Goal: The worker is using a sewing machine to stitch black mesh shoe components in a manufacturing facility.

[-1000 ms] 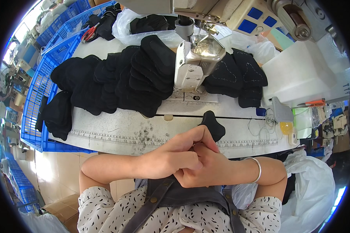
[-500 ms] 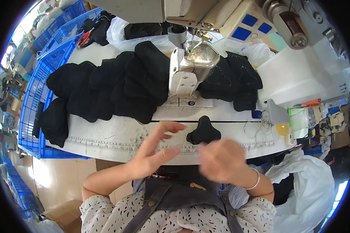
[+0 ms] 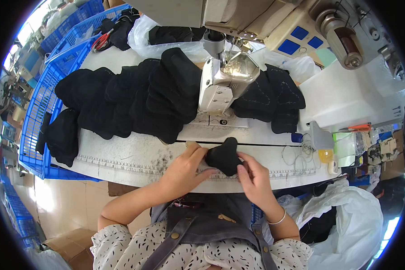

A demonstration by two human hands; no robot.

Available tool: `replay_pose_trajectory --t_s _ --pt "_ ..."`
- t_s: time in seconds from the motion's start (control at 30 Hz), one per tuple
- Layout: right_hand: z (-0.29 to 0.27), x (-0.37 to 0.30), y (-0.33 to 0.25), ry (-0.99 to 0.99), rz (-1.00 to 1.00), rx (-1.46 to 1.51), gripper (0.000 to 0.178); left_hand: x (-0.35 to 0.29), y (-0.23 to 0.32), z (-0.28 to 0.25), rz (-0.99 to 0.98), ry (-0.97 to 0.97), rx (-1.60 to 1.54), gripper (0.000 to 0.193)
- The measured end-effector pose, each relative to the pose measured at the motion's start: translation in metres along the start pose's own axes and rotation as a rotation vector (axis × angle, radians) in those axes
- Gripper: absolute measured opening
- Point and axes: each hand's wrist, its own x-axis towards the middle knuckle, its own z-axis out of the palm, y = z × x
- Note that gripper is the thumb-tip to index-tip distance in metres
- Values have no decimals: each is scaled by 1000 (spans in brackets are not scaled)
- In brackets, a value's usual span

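A small black fabric piece (image 3: 223, 155) lies at the front edge of the white sewing table (image 3: 135, 157). My left hand (image 3: 184, 168) pinches its left side with fingertips. My right hand (image 3: 254, 180) grips its lower right edge. Both hands rest near the ruler markings along the table's front. The sewing machine head (image 3: 222, 83) stands just behind the piece. A long pile of black fabric pieces (image 3: 130, 99) lies left of the machine, and a smaller black pile (image 3: 274, 99) lies on its right.
Blue plastic crates (image 3: 40, 103) line the table's left side. A white plastic bag (image 3: 346, 220) with dark cloth hangs at the lower right. Small bottles and tools (image 3: 346, 144) crowd the right end. A clear bag of black pieces (image 3: 166, 36) sits at the back.
My hands were clasped together near my body, then parted and moved forward. Both now hold the small black piece on the table's front edge.
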Motion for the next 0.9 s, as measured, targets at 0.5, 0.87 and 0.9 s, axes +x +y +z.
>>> replay_pose_trajectory --t_s 0.5,0.87,0.9 --pt "-25 39 -18 92 -231 -315 18 8 11 -45 33 1 29 76" --pt "-81 126 -9 420 -399 -719 24 19 21 -16 285 -48 364 76" --pt "-80 130 -9 424 -400 -793 28 19 22 -15 311 -11 399 74"
